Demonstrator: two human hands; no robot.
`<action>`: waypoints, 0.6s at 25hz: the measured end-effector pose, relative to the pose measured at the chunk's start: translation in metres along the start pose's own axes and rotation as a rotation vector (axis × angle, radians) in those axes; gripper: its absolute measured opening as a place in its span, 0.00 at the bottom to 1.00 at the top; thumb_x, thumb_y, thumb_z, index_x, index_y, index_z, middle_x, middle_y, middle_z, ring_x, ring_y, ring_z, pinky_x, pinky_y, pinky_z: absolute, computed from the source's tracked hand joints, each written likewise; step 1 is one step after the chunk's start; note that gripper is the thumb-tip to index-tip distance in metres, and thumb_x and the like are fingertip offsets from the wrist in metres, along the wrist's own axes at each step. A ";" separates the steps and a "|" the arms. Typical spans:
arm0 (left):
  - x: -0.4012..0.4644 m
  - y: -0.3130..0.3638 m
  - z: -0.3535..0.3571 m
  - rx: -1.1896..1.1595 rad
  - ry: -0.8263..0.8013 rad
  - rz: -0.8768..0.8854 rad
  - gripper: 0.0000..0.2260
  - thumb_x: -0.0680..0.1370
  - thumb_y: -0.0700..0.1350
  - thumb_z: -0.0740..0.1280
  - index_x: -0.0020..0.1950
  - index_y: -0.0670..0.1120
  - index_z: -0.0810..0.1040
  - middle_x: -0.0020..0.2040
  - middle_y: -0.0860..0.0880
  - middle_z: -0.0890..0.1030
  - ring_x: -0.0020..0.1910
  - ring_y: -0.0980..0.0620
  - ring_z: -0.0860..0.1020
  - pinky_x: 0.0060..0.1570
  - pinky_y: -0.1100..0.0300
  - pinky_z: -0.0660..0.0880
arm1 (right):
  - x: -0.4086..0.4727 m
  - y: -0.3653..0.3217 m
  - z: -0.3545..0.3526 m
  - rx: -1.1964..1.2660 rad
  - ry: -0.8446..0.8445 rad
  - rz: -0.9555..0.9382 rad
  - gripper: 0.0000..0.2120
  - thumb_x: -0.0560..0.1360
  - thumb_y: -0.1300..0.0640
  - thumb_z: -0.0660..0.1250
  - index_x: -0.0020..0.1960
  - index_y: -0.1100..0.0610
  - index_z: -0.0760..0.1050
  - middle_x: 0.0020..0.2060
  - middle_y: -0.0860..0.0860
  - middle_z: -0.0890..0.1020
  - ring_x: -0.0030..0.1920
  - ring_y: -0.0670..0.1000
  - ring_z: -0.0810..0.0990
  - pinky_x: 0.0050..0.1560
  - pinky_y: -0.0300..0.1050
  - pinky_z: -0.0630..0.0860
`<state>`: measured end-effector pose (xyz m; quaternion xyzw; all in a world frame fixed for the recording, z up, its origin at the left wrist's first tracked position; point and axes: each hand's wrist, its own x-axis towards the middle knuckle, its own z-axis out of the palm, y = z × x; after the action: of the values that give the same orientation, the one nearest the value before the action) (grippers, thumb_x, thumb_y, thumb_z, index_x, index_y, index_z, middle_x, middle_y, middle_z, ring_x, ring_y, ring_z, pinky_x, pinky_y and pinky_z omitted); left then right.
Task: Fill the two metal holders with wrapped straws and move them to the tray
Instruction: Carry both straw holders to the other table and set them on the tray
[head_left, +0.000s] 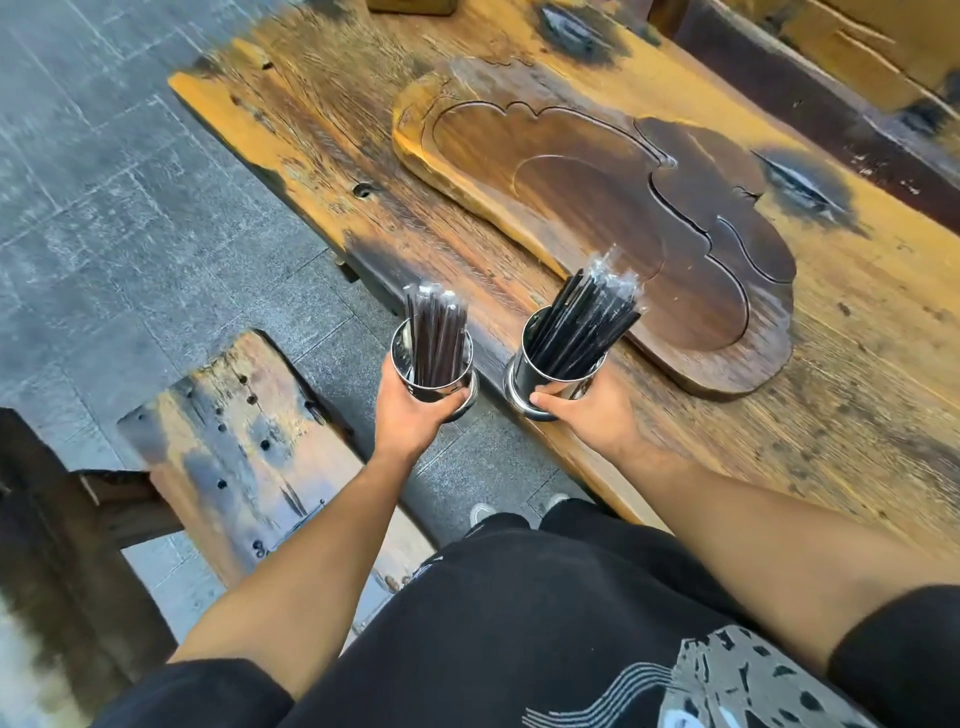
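My left hand (415, 415) grips a shiny metal holder (457, 387) filled with black wrapped straws (435, 338), held in the air beside the table's near edge. My right hand (597, 410) grips the second metal holder (524, 371), whose wrapped straws (587, 317) lean to the right. This holder is at the table's edge, just short of the dark carved wooden tray (587, 202); whether it touches the table I cannot tell. The tray lies bare on the table beyond both holders.
The long rough wooden table (857, 364) runs diagonally from upper left to right. A worn wooden bench (244, 441) stands to the left of my left arm. Grey stone floor (130, 208) lies on the left. My shoes (483, 514) show below the table's edge.
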<state>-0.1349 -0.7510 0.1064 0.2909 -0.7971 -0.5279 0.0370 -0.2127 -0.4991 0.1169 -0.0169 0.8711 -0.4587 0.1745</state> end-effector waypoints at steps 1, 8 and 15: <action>0.008 -0.001 -0.004 0.003 -0.006 0.001 0.42 0.58 0.58 0.84 0.67 0.60 0.65 0.61 0.58 0.79 0.58 0.65 0.78 0.59 0.74 0.68 | 0.007 -0.005 0.005 0.015 0.002 0.001 0.30 0.61 0.38 0.79 0.59 0.43 0.73 0.45 0.40 0.86 0.54 0.39 0.81 0.58 0.45 0.75; 0.081 0.001 -0.022 -0.007 -0.015 -0.014 0.41 0.58 0.60 0.83 0.64 0.66 0.64 0.59 0.60 0.79 0.57 0.69 0.77 0.58 0.73 0.69 | 0.073 -0.027 0.043 0.003 -0.018 0.047 0.35 0.61 0.35 0.78 0.62 0.47 0.71 0.44 0.39 0.87 0.54 0.39 0.81 0.61 0.50 0.76; 0.185 0.025 -0.029 0.080 -0.077 -0.009 0.42 0.58 0.62 0.83 0.67 0.60 0.66 0.61 0.57 0.80 0.60 0.62 0.79 0.64 0.65 0.71 | 0.145 -0.064 0.049 0.018 0.033 -0.002 0.41 0.57 0.24 0.74 0.65 0.33 0.66 0.61 0.37 0.78 0.61 0.42 0.77 0.61 0.42 0.73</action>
<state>-0.2886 -0.8608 0.0947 0.2754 -0.8171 -0.5065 -0.0076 -0.3419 -0.6024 0.1012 -0.0085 0.8698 -0.4668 0.1598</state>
